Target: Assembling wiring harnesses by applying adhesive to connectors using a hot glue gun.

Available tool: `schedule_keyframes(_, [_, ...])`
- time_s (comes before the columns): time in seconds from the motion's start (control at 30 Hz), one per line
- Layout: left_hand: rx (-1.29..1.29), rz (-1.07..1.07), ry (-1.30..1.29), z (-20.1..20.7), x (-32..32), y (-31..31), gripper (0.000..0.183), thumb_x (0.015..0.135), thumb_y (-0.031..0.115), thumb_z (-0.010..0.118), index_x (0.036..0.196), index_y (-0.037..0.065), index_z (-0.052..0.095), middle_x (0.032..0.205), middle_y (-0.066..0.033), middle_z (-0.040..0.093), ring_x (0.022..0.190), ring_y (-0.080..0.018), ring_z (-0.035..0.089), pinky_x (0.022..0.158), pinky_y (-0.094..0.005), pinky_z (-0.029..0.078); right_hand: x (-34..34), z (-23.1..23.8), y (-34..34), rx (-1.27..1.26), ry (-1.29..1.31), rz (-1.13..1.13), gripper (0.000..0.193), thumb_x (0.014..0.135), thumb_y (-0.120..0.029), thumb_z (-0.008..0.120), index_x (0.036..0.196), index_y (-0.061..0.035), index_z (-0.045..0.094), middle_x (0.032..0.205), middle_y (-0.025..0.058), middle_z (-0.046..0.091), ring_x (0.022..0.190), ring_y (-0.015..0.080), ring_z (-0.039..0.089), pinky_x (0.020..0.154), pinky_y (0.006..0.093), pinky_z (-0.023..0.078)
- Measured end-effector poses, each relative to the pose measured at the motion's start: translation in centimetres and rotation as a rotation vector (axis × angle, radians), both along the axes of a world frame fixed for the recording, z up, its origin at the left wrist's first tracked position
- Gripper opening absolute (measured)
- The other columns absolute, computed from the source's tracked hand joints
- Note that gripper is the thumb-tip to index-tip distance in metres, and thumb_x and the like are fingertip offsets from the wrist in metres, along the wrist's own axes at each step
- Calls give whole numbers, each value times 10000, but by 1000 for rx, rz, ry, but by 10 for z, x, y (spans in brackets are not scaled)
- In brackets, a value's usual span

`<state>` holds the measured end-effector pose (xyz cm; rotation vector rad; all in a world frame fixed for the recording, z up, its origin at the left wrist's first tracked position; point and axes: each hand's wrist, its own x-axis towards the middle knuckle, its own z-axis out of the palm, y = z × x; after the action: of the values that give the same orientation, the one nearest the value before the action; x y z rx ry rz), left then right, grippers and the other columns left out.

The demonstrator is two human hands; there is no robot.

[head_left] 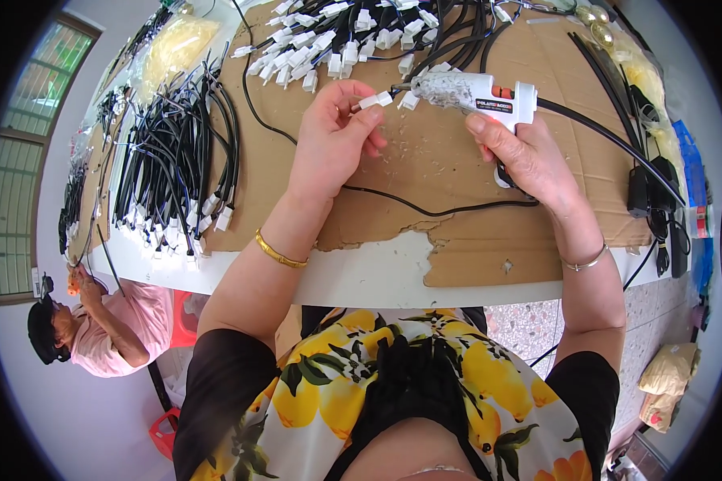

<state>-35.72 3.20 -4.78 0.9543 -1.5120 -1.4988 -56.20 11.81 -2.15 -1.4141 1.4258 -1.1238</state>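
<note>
My left hand (pixel 343 132) pinches a small white plug connector (pixel 375 100) between thumb and fingers. Wrapped round the handle of a white glue gun (pixel 465 90) is my right hand (pixel 525 152). The gun lies level, its nozzle pointing left at the connector; whether the tip touches it I cannot tell. Grey smears coat the front of the gun's body. A thick black cord or stick (pixel 610 132) runs from its back end toward the right. Beyond my hands lies a heap of black cables with white connectors (pixel 313 48).
Torn brown cardboard (pixel 489 248) covers much of the white table (pixel 377 272). A bundle of black cables (pixel 172 160) lies at the left, near a yellowish plastic bag (pixel 176 52). Black adapters (pixel 650 188) sit at the right edge. Another person (pixel 112 329) works at the far left.
</note>
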Motion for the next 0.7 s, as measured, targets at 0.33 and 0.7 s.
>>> schedule_keyframes(0.33, [23, 0, 192, -1, -1, 0, 180, 828, 46, 553, 998, -6, 523, 806, -75, 596, 626, -104, 545, 562, -218, 441, -3, -5, -3, 19, 18, 21, 332, 816, -376, 581, 770, -56, 509, 643, -23, 473, 576, 53, 436, 524, 202, 360])
schedule_keyframes(0.7, [211, -49, 344, -4, 5, -3, 237, 841, 55, 544, 1070, 1, 526, 829, -59, 580, 673, -95, 521, 591, -229, 436, -1, -2, 0, -34, -56, 14, 322, 811, -373, 591, 773, -63, 512, 630, -23, 478, 576, 50, 446, 519, 200, 361])
